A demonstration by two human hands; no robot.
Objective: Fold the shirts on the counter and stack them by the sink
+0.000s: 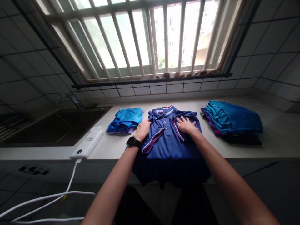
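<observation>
Two sleeves (pixel 152 141) are lying on the navy polo shirt (pixel 172 145) mid-frame, the right hand (pixel 187 125) resting wide, apparently steadying cloth, the left hand (pixel 142 129) showing an unclear grip.

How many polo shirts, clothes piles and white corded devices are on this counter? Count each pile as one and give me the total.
Polo shirt: 1
Left pile and right pile of clothes: 2
White corded device: 1
Total: 4

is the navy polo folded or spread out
Partly folded: the navy polo has both sleeves turned in over its front, but its lower part hangs unfolded over the edge of the counter.
</observation>
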